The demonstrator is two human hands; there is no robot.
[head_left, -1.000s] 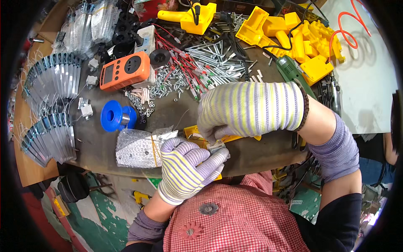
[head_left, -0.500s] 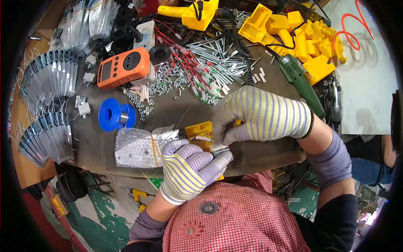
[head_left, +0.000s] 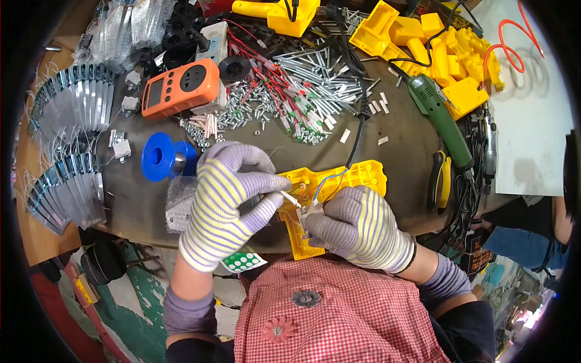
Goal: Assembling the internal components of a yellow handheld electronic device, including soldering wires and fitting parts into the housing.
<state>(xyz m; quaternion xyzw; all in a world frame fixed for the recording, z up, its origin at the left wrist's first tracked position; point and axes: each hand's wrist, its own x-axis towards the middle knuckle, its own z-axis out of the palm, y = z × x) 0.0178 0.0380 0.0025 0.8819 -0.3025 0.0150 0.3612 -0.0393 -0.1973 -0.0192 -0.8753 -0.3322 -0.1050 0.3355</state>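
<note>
A yellow plastic tool housing half lies in front of me on the workbench, its handle pointing right. Blue wire and orange wire run inside it, and a black cable enters from the far side. My left hand, in a striped knit glove, pinches a thin white sleeved wire between thumb and forefinger above the housing's left part. Opposite it, my gloved right hand has its fingers closed low over the housing, beside a small white connector. What its fingertips grip is hidden.
Bubble-wrapped parts and a blue solder spool lie left. Beyond are an orange multimeter, loose screws and red wires. Right are a green power tool, pliers and yellow housings. Fanned metal strips stand far left.
My left hand has moved up and left, and now pinches the white sleeved wire. My right hand has come down toward me. The yellow housing and its cable show much more now.
</note>
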